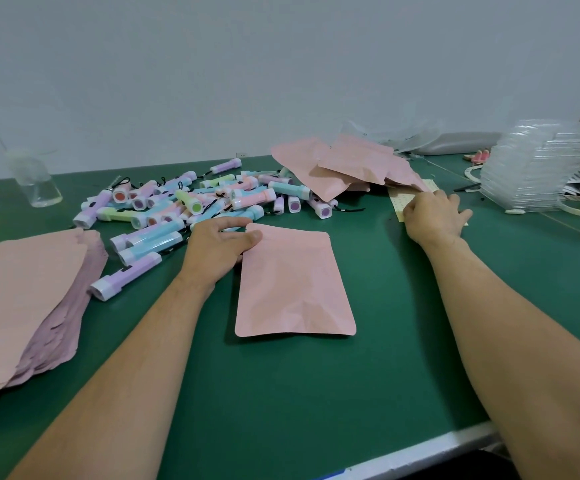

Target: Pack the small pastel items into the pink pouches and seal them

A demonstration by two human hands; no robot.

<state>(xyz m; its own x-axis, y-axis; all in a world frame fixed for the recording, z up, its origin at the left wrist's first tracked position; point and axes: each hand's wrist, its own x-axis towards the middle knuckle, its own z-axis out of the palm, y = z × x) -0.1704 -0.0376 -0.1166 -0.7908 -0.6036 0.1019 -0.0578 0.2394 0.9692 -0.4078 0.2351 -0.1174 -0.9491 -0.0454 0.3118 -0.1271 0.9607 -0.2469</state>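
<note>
The left hand (pixel 219 247) is pinching the far-left corner of 1 pink pouch (pixel 293 285), thumb on top. The pouch is lying flat mid-surface (pixel 316 393), matte and creased, its long axis running near to far. The pastel mini flashlights (pixel 191 206), glossy plastic cylinders with dark cord loops, are heaping just beyond that hand, so the left is looking nearer for the pick. The right hand (pixel 434 220) is sitting knuckles-up at the far right, fingers curling onto a pale dotted sheet (pixel 410 197). I can't tell if it's pinching anything.
</note>
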